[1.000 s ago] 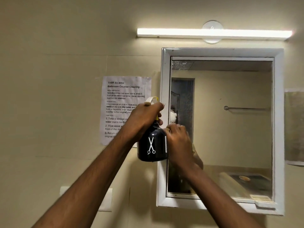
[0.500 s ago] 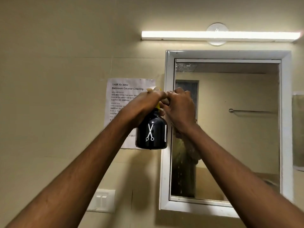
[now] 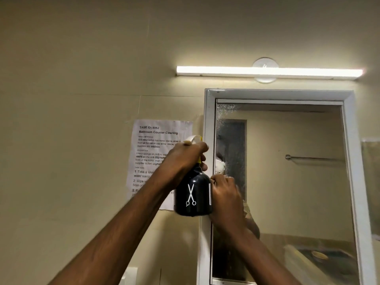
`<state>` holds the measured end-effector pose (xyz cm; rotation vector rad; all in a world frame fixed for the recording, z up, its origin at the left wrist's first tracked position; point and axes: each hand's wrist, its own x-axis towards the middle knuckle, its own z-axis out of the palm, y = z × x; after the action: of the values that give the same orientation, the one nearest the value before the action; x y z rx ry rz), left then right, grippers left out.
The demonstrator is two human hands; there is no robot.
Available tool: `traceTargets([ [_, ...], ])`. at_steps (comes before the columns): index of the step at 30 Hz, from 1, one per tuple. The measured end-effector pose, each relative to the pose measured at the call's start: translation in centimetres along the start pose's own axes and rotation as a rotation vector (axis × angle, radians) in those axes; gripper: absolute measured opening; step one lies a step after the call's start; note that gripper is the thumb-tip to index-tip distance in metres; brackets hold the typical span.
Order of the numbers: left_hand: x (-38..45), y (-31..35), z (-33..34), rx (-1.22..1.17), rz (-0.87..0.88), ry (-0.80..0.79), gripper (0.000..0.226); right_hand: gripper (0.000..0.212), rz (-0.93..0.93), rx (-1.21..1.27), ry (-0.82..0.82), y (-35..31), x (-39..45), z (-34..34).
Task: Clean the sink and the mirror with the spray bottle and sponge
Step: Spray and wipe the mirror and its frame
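My left hand (image 3: 185,157) grips the neck and trigger of a black spray bottle (image 3: 193,194) with a white scissors logo, held upright in front of the mirror's white frame (image 3: 208,120). My right hand (image 3: 225,194) is closed and pressed against the left strip of the mirror (image 3: 287,192), just right of the bottle. The sponge is hidden under its fingers. Spray droplets and smears cover the glass's upper left corner and left side. The sink itself is out of view.
A printed task sheet (image 3: 156,140) is taped to the wall left of the mirror. A lit tube light (image 3: 267,72) runs above it. A white switch plate (image 3: 129,276) sits low on the wall, and a cloth (image 3: 371,182) hangs at the right edge.
My right hand has slid down the mirror's left side from beside the bottle's nozzle to beside its body. The left hand and the bottle sit a little lower relative to the mirror.
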<state>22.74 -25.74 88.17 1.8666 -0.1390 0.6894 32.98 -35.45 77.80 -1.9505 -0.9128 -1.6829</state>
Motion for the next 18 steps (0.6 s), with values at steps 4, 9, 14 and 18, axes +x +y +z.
traceTargets([
  [4, -0.5, 0.4, -0.4, -0.024, -0.025, -0.048, 0.032, 0.023, -0.022, 0.011, -0.008, -0.1, 0.7, -0.7],
  [9, -0.5, 1.9, -1.6, -0.002, 0.03, -0.068, 0.023, 0.025, 0.038, 0.033, -0.017, 0.5, 6.9, -1.6],
  [14, 0.5, 3.7, -2.1, -0.04, 0.07, -0.054, 0.009, 0.022, 0.067, -0.01, 0.062, 0.7, 15.5, -2.4],
  [18, 1.1, 4.2, -2.3, -0.053, 0.093, -0.055, 0.015, 0.02, 0.049, -0.047, 0.103, 0.8, 12.9, -1.7],
])
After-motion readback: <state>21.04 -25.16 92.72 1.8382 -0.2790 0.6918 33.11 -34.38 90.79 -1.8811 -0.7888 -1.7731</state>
